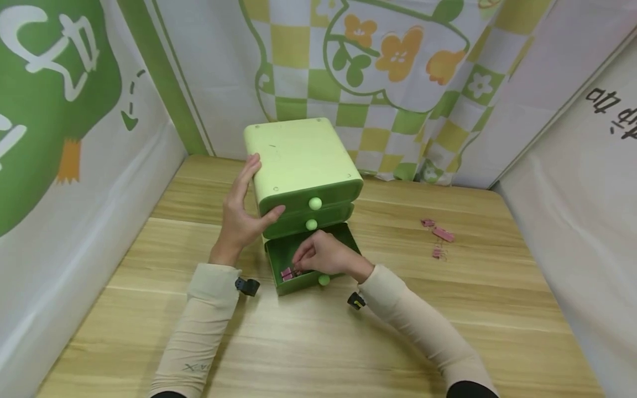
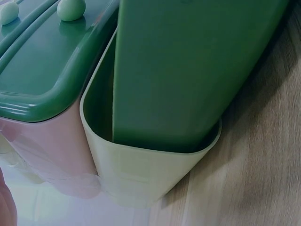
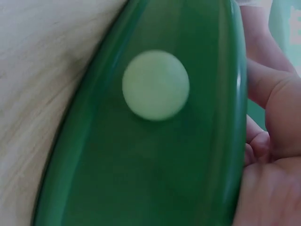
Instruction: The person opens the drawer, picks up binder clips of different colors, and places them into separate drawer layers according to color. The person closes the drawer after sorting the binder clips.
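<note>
A small cabinet (image 1: 303, 157) with a pale green shell stands on the table, its bottom drawer (image 1: 276, 254) pulled out. My left hand (image 1: 240, 218) rests against the cabinet's left side, fingers straight along the upper edge and thumb across the front corner. My right hand (image 1: 325, 255) reaches down into the bottom drawer, its thumb and fingertips pinching a small binder clip (image 1: 297, 271). Beside those fingertips, in the drawer's front left corner, lies a pink binder clip (image 1: 286, 274). In the right wrist view, the drawer's round knob (image 3: 156, 85) shows in front of the right hand.
Several pink binder clips (image 1: 442, 234) lie on the table to the right of the cabinet. Two upper drawers with round knobs (image 1: 315, 204) sit above the pulled-out one, the middle one slightly forward. A patterned curtain (image 1: 348, 105) hangs behind; printed walls flank the wooden table (image 1: 308, 342).
</note>
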A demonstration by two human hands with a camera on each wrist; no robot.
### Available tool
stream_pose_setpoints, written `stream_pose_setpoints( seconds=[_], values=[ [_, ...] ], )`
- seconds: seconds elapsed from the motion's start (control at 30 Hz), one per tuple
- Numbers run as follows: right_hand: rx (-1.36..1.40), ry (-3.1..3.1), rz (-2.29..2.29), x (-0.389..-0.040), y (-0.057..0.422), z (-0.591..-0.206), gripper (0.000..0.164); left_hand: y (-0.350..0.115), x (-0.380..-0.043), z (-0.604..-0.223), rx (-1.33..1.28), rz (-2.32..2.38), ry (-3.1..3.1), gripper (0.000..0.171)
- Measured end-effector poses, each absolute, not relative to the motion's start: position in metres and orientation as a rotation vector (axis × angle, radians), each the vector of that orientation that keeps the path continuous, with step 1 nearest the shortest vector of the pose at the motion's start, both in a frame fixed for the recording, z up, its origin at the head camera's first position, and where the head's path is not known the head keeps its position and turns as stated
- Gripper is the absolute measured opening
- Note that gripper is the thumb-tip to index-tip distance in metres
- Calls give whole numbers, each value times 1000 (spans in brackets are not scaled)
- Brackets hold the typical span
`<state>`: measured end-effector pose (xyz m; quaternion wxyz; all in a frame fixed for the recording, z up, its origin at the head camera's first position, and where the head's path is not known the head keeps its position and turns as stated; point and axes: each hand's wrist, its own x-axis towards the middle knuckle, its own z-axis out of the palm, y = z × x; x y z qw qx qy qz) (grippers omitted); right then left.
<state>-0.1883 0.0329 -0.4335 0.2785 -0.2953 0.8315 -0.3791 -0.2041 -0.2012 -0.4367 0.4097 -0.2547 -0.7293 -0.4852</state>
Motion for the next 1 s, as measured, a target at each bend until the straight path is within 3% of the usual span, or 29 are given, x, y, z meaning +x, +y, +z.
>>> stream_pose_setpoints(
  seconds=[0.27,0.6,1.0],
  values=[
    [-786,2352,-989,-182,35,-435,10,-199,-205,-437,-640,-1221,-1828,92],
    [-816,2551,-1112,-175,80,-419,19,-198,-205,-436,-633,-1231,-1835,93],
    [-516,2824,-1138,-167,148,-380,18,-198,-205,-438,-634,-1230,-1819,96]
  ],
)
